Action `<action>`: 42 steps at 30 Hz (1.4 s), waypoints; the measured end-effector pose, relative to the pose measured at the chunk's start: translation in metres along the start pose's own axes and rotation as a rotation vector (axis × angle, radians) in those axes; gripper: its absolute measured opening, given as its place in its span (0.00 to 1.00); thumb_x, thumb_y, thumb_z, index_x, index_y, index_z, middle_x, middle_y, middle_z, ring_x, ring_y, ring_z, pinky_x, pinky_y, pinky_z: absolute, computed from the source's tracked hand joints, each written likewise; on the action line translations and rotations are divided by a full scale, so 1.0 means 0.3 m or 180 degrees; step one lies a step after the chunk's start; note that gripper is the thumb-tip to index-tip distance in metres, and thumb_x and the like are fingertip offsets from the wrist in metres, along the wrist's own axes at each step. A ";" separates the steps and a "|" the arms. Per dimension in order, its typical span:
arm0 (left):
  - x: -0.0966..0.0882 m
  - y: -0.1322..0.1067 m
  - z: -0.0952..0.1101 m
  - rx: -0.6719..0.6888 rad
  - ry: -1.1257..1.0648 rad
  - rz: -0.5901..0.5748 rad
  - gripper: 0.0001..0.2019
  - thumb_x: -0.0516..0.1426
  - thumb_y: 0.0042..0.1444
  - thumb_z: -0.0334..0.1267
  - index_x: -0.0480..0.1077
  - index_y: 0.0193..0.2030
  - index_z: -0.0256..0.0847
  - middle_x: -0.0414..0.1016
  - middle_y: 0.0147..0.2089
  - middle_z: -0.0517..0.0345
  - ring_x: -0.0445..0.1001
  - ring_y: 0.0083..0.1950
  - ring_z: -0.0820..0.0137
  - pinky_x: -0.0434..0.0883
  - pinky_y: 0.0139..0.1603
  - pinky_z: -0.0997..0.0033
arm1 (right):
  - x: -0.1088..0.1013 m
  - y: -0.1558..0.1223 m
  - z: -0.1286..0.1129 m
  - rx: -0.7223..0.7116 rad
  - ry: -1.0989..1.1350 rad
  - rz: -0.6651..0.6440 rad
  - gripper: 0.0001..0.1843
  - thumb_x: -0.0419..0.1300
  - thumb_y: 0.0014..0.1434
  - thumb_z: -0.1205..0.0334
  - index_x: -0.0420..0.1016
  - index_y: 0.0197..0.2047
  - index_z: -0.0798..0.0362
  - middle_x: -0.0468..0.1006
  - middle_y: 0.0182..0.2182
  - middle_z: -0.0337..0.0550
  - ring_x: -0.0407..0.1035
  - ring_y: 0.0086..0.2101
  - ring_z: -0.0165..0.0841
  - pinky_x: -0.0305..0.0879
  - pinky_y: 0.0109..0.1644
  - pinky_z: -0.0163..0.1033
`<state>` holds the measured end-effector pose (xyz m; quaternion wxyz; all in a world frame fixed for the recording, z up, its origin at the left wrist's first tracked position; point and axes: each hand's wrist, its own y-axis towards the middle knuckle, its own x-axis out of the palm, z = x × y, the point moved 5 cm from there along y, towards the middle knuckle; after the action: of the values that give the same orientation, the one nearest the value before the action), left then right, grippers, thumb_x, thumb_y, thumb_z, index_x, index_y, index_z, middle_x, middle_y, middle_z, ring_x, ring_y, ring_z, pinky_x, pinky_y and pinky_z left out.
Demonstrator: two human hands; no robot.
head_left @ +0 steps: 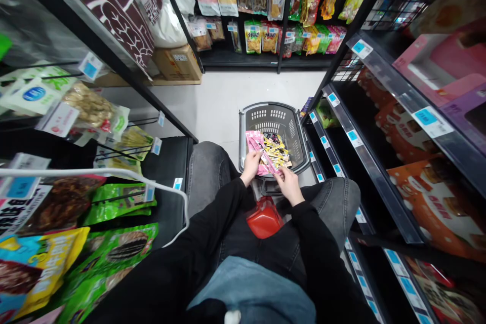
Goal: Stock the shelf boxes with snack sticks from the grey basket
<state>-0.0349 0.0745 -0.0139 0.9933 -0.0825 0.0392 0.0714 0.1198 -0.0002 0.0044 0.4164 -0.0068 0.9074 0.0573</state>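
I crouch in a shop aisle over a grey plastic basket (266, 116) on the floor. Inside it lie several small yellow snack packets (279, 149) and pink packets (253, 139). My left hand (251, 164) is closed on the pink packets at the basket's near edge. My right hand (288, 185) pinches the lower end of a pink packet just in front of the basket. A red object (265, 219) sits between my knees, below both hands.
Shelves with blue price tags (425, 117) line the right side, holding orange and pink boxes (436, 202). Hooks on the left carry green and yellow snack bags (114, 248). A cardboard box (177, 63) stands on the floor at the aisle's far end.
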 end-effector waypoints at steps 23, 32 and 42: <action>0.108 -0.084 0.063 0.0124 -0.0246 -0.1186 0.10 0.61 0.39 0.40 0.65 0.21 0.36 0.63 0.22 0.64 0.60 0.25 0.76 0.58 0.28 0.75 | -0.027 -0.025 -0.038 0.0353 0.0483 0.0300 0.15 0.48 0.60 0.58 0.62 0.47 0.57 0.75 0.32 0.47 0.70 0.31 0.34 0.63 0.36 0.36; 0.086 -0.069 0.034 0.0012 -0.0167 -0.0678 0.14 0.56 0.45 0.43 0.62 0.17 0.37 0.60 0.16 0.65 0.58 0.21 0.76 0.56 0.23 0.75 | 0.000 -0.018 -0.021 0.0564 0.1310 0.0132 0.12 0.55 0.53 0.59 0.63 0.41 0.53 0.75 0.33 0.42 0.71 0.31 0.31 0.66 0.36 0.35; 0.004 0.018 0.031 -0.0294 -0.0705 -0.0400 0.12 0.60 0.41 0.43 0.67 0.21 0.36 0.65 0.19 0.64 0.60 0.21 0.77 0.56 0.23 0.76 | 0.040 -0.026 0.008 0.0560 0.2267 -0.0907 0.19 0.60 0.46 0.61 0.63 0.42 0.53 0.64 0.22 0.29 0.66 0.22 0.26 0.66 0.28 0.32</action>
<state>-0.0340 0.0814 -0.0058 0.9892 -0.1220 -0.0793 0.0195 0.1142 -0.0073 -0.0068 0.0783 -0.1165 0.9864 -0.0849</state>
